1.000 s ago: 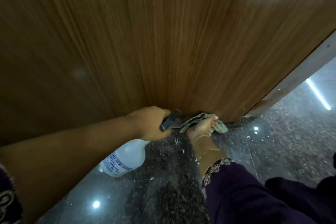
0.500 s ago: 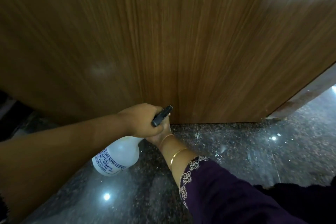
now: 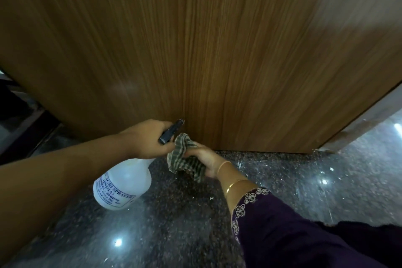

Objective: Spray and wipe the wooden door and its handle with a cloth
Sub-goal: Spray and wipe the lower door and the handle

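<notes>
**Cloth back in sight beside the spray bottle**

A second ago the right hand (image 3: 204, 159) pressed the checked cloth (image 3: 185, 156) against the foot of the door (image 3: 195, 50), out to the right of the spray bottle's (image 3: 124, 185) black head. Half a second ago it had slid in under that head, with the cloth hidden behind the left hand (image 3: 150, 139). Now it has come out just right of the head and grips the cloth bunched up, a fold hanging loose below the fingers.

Indoor doorway, home or office unclear: below the wood-grain door (image 3: 195, 50) lies a polished granite floor (image 3: 282, 180) carrying light glints (image 3: 118, 242).
</notes>
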Demonstrator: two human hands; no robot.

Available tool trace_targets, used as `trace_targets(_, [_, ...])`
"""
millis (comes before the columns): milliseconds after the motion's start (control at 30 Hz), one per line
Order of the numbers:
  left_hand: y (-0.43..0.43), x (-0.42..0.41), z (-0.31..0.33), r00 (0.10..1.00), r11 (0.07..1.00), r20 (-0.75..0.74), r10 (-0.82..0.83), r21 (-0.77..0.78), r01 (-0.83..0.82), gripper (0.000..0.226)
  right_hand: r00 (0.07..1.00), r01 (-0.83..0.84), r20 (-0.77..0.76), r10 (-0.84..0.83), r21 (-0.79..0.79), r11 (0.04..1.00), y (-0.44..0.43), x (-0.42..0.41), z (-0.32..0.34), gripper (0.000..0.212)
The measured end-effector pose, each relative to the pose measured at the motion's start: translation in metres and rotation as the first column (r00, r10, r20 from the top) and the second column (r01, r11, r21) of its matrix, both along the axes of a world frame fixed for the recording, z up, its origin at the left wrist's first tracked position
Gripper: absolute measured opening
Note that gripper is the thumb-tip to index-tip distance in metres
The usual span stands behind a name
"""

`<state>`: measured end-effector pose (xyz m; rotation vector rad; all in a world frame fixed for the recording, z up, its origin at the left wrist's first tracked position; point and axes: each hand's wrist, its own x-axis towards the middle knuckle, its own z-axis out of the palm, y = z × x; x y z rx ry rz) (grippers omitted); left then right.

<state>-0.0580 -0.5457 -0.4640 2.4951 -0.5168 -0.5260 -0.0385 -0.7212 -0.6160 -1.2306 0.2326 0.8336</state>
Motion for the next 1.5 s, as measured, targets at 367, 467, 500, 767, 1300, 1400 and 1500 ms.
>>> trace_targets(367, [0.026,-0.004,-0.007,0.998,0.998,0.027,0.061,-0.001,-0.061,0.013,0.563,0.813,0.539,-0.627,-0.500,0.300,-0.079,-0.002,0.011,0.022])
trace_targets(467, [0.025,-0.005,-0.006,0.997,0.997,0.029,0.070,-0.025,-0.070,0.013,0.218,0.919,0.429,-0.877,-0.393,0.036,-0.103,0.002,0.018,0.044])
trace_targets(500, [0.024,-0.005,-0.006,0.997,0.997,0.029,0.075,-0.038,-0.073,0.014,0.113,0.931,0.320,-0.941,-0.365,-0.012,-0.113,0.005,0.019,0.052])
trace_targets(767, [0.017,-0.005,-0.008,0.994,0.992,0.027,0.105,-0.076,-0.103,0.012,0.165,0.961,-0.027,-0.986,-0.221,0.167,-0.107,0.028,0.019,0.047])
trace_targets(1300, [0.049,-0.017,-0.014,0.982,0.975,0.003,0.188,-0.117,-0.187,0.020,0.547,0.799,-0.119,-0.829,-0.221,0.559,0.071,0.046,-0.054,0.062])
trace_targets(1400, [0.057,-0.018,-0.016,0.975,0.967,-0.001,0.223,-0.124,-0.222,0.012,0.664,0.714,-0.217,-0.715,-0.098,0.693,0.090,0.022,-0.013,0.026])
trace_targets(1500, [0.062,-0.018,-0.015,0.968,0.963,0.007,0.249,-0.106,-0.247,0.012,0.725,0.668,-0.251,-0.642,0.029,0.743,0.104,0.009,0.005,0.024])
